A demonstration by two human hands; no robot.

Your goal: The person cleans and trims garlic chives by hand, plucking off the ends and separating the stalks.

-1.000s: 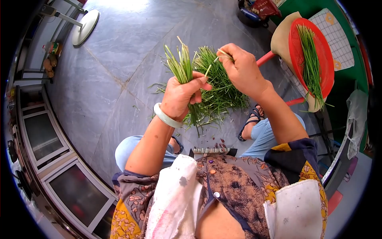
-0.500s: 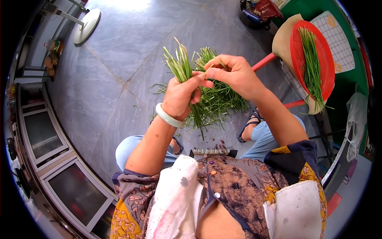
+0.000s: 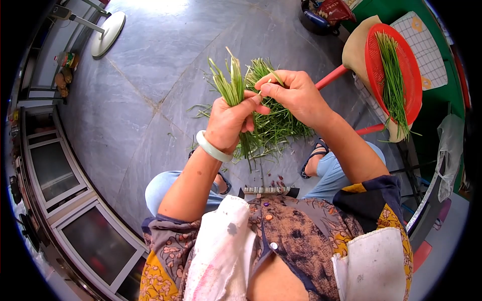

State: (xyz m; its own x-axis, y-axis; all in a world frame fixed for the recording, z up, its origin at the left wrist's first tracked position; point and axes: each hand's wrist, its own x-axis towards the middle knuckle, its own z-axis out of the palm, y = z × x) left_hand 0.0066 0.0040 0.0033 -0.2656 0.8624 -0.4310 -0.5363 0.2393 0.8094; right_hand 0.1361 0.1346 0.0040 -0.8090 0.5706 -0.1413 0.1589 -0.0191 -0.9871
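My left hand [image 3: 228, 123], with a pale bangle at the wrist, is wrapped round a bundle of green stalks [image 3: 227, 83], their pale ends pointing up. Close beside its thumb, my right hand [image 3: 291, 95] pinches a thin stalk [image 3: 271, 76] between thumb and fingers. Below both hands a loose pile of green stalks [image 3: 286, 123] lies on the grey floor, partly hidden by my hands. More long green stalks [image 3: 392, 80] lie in a red basket [image 3: 372, 60] at the right.
The red basket rests on a red-legged stool or chair [image 3: 331, 78]. A dark bag [image 3: 319, 22] is at the top right. A round white stand base [image 3: 108, 35] is at the upper left, above glass-fronted cabinets [image 3: 55, 160]. A sandalled foot [image 3: 315, 159] is near the pile.
My right hand has come down and left to my left hand's thumb since the first frame. Since the second, it has shifted only slightly, and the bundle stays in my left hand.
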